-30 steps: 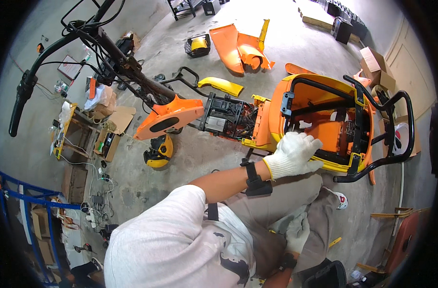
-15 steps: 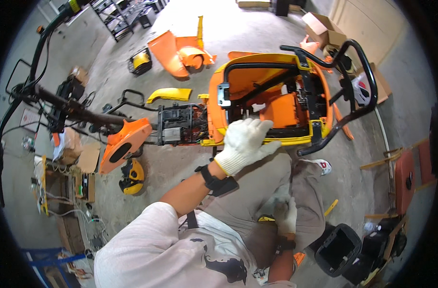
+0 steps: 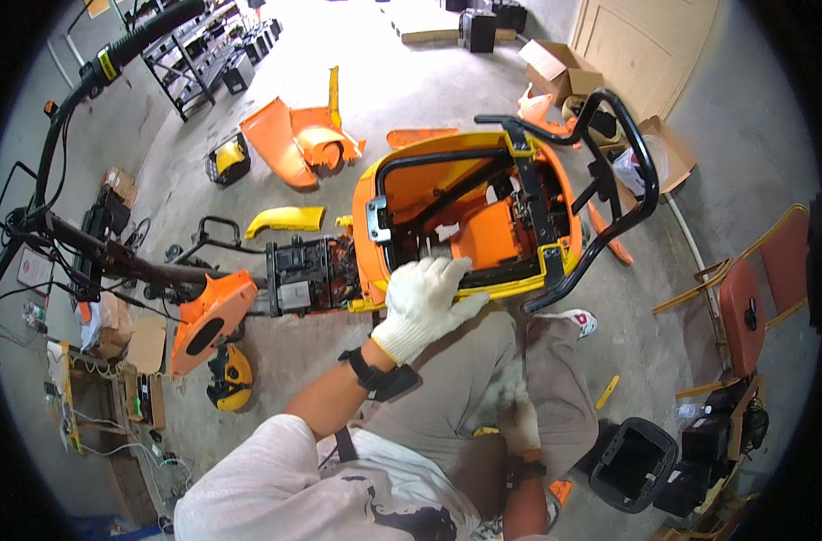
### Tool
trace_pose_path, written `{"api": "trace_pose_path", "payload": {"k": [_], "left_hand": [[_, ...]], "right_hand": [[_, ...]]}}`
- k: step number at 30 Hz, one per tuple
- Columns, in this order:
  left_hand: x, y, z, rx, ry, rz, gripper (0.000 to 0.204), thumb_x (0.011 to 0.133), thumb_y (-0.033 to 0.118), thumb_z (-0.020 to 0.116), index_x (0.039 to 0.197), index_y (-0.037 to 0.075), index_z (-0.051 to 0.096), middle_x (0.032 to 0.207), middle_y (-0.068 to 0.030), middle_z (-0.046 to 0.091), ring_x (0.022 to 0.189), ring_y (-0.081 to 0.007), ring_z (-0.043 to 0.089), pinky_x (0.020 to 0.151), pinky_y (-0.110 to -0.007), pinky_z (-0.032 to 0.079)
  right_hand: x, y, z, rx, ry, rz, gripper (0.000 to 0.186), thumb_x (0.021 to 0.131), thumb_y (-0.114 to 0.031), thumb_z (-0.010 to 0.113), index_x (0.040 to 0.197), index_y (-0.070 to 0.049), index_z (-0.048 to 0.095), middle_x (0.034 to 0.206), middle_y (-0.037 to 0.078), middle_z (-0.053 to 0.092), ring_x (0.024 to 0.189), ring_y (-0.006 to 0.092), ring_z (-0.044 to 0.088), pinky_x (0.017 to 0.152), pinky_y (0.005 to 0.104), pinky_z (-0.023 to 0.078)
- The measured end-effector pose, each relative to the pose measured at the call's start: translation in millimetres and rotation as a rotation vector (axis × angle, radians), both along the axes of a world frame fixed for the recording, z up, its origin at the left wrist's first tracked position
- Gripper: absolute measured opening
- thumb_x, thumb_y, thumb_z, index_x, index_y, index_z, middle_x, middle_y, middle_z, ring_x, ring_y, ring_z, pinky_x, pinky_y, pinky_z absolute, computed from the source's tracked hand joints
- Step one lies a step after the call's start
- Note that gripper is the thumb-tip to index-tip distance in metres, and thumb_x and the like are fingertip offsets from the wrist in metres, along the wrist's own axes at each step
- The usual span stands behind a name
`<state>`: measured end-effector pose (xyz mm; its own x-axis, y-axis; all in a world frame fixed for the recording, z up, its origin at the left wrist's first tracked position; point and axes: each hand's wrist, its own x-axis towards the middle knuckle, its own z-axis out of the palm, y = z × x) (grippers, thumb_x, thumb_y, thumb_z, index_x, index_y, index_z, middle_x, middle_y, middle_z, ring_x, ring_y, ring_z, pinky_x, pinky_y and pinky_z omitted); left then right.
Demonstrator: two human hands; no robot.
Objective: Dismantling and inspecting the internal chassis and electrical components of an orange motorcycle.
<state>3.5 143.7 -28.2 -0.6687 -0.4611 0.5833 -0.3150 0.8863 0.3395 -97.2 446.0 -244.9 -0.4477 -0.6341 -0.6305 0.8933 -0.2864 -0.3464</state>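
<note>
An orange and yellow vehicle body (image 3: 366, 194) with a black tube frame stands in front of me, its top opening facing up. My left hand (image 3: 422, 305), in a white knitted glove, rests at the near edge of that opening. Its thumb and forefinger are spread apart, and it grips nothing that I can see. Inside the body lies an orange panel (image 3: 485, 236). My right hand (image 3: 519, 422), also gloved, is low by my legs. Its fingers are blurred against the grey trousers, so whether it holds anything is unclear. A small yellow piece (image 3: 486, 431) shows beside it.
A black handlebar (image 3: 46, 153) rises at left, joined to the exposed chassis (image 3: 294, 279). Orange panels (image 3: 280, 144) and a yellow strip (image 3: 285, 219) lie on the floor beyond. At right are a black bin-like part (image 3: 634, 464), a reddish chair (image 3: 743, 316) and cardboard boxes (image 3: 564, 68).
The whole view has shifted, so the scene sits lower and further left. My left hand stays at the body's near edge; my right hand remains low by my legs, its fingers blurred.
</note>
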Motion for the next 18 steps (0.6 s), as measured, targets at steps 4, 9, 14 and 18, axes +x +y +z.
{"api": "trace_pose_path", "payload": {"k": [4, 9, 14, 18], "left_hand": [[1.5, 2.1, 5.7, 0.037, -0.072, 0.006, 0.045, 0.079, 0.047, 0.082, 0.105, 0.010, 0.074, 0.083, -0.0085, 0.070, 0.076, -0.0295, 0.068, 0.068, -0.042, 0.054], [2.1, 2.8, 7.8, 0.022, -0.044, -0.011, 0.043, 0.080, 0.043, 0.082, 0.106, 0.010, 0.075, 0.087, -0.0093, 0.072, 0.080, -0.0296, 0.069, 0.071, -0.042, 0.055], [10.8, 2.2, 16.3, 0.036, 0.083, -0.148, 0.042, 0.077, 0.031, 0.084, 0.109, 0.006, 0.073, 0.104, -0.0131, 0.074, 0.095, -0.0326, 0.072, 0.082, -0.043, 0.058], [25.5, 26.0, 23.2, 0.065, 0.084, -0.275, 0.035, 0.079, 0.022, 0.080, 0.110, 0.007, 0.070, 0.115, -0.0134, 0.069, 0.111, -0.0367, 0.065, 0.097, -0.048, 0.051]], "right_hand": [[0.4, -0.2, 8.3, 0.063, 0.403, 0.180, 0.031, 0.111, -0.038, 0.055, 0.127, -0.011, 0.057, 0.096, -0.002, 0.061, 0.079, 0.0090, 0.061, 0.070, 0.0223, 0.055], [1.0, -14.0, 34.3, -0.022, 0.111, 0.077, 0.038, 0.115, -0.041, 0.040, 0.098, -0.014, 0.060, 0.078, -0.008, 0.046, 0.065, 0.0036, 0.045, 0.060, 0.0218, 0.042], [3.3, -22.2, 73.0, 0.049, 0.269, 0.105, 0.033, 0.116, -0.034, 0.040, 0.104, -0.011, 0.060, 0.081, -0.006, 0.049, 0.068, 0.0071, 0.049, 0.061, 0.0234, 0.043], [16.5, -32.0, 107.6, 0.018, 0.346, 0.089, 0.029, 0.113, -0.036, 0.049, 0.119, -0.010, 0.057, 0.090, -0.002, 0.057, 0.071, 0.0110, 0.055, 0.064, 0.0261, 0.050]]}}
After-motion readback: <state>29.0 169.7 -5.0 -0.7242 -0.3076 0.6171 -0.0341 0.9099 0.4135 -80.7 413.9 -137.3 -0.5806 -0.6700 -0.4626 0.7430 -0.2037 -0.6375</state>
